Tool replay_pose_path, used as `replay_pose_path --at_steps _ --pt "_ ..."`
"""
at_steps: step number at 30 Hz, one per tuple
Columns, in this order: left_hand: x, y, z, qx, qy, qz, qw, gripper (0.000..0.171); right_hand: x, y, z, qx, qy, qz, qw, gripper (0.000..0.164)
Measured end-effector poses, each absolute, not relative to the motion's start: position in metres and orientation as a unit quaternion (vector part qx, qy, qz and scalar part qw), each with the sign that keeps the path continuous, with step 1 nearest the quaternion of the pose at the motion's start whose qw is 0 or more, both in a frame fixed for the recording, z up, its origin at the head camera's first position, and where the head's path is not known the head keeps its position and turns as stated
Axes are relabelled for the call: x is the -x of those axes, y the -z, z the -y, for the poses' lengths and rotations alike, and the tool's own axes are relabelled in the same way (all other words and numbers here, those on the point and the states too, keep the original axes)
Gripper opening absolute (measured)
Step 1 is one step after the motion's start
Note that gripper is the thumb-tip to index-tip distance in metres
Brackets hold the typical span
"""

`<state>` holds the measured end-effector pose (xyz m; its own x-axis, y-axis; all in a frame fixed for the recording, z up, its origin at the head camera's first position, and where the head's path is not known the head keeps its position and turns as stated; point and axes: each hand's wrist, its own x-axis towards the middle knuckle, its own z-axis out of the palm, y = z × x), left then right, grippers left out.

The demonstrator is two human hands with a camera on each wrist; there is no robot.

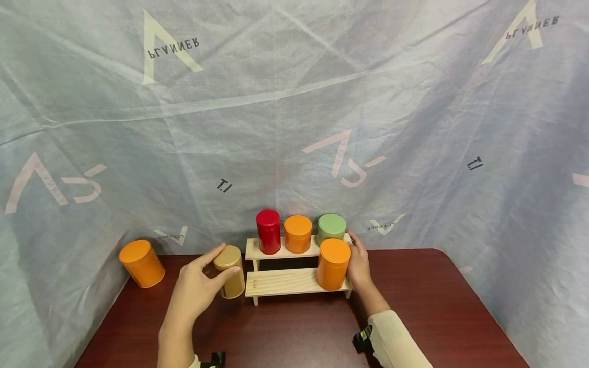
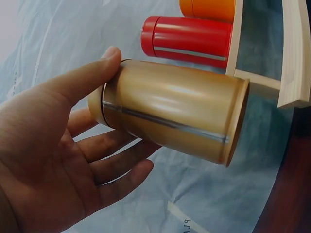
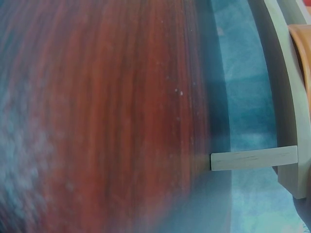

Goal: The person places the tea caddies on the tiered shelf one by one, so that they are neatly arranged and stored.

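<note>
My left hand (image 1: pixel 193 289) holds a gold canister (image 1: pixel 233 278) near its lid, between thumb and fingers. The canister's full side and bottom rim show in the left wrist view, just left of a two-tier wooden rack (image 1: pixel 280 282). My right hand (image 1: pixel 360 263) is at the rack's right end, its fingers reaching up beside the upper shelf. An orange canister (image 1: pixel 333 266) on the lower shelf hides part of that hand, so its grip is unclear. On the upper shelf stand a red canister (image 1: pixel 269 232), another orange canister (image 1: pixel 298 235) and a green canister (image 1: pixel 331 226).
A further orange canister (image 1: pixel 142 264) stands at the table's far left, close to the cloth. Grey printed cloth (image 1: pixel 276 128) hangs behind and at both sides of the dark red wooden table (image 1: pixel 294 337).
</note>
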<state>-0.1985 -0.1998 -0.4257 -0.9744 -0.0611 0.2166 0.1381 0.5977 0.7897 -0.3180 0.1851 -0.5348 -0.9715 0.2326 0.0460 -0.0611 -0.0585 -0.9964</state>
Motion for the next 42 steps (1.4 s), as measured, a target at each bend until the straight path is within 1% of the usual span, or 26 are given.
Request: replay_pose_path --at_steps 4,12,16,23,31,37,42 --pt "0.199 0.426 0.196 0.031 0.443 0.889 0.11 0.077 0.318 0.535 -0.186 0.063 -0.724 0.68 0.101 0.05" --pt "0.2 0.424 0.19 0.041 0.412 0.901 0.131 0.074 0.318 0.535 -0.186 0.063 -0.718 0.686 0.103 0.05" --pt "0.2 0.423 0.185 0.049 0.411 0.901 0.133 0.072 0.318 0.534 -0.186 0.065 -0.717 0.686 0.105 0.05" --pt "0.203 0.423 0.175 0.067 0.424 0.895 0.121 0.072 0.318 0.535 -0.184 0.06 -0.723 0.68 0.103 0.051" --pt "0.206 0.428 0.163 0.083 0.451 0.882 0.105 0.071 0.315 0.533 -0.185 0.056 -0.721 0.685 0.087 0.053" --pt "0.208 0.432 0.154 0.089 0.444 0.886 0.105 0.069 0.315 0.532 -0.184 0.063 -0.724 0.681 0.095 0.053" --pt "0.209 0.434 0.146 0.093 0.445 0.886 0.094 0.07 0.316 0.534 -0.184 0.069 -0.729 0.674 0.096 0.053"
